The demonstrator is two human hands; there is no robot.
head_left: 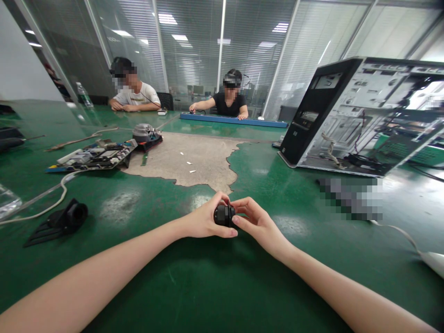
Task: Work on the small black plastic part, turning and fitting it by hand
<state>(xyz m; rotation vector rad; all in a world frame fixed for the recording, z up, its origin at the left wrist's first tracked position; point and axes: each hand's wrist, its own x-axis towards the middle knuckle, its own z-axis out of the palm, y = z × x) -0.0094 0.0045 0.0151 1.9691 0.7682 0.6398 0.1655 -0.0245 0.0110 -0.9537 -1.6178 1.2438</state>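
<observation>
The black cable gland is above the green tabletop, pinched between both your hands: your left hand curls around one side, your right hand's fingertips grip the other, forearms angling inward from the near corners.

Both hands hold a black ribbed fitting above the green worktop. An open computer case stands at the right; a circuit board lies left of the bare patch. Two people sit opposite.
</observation>
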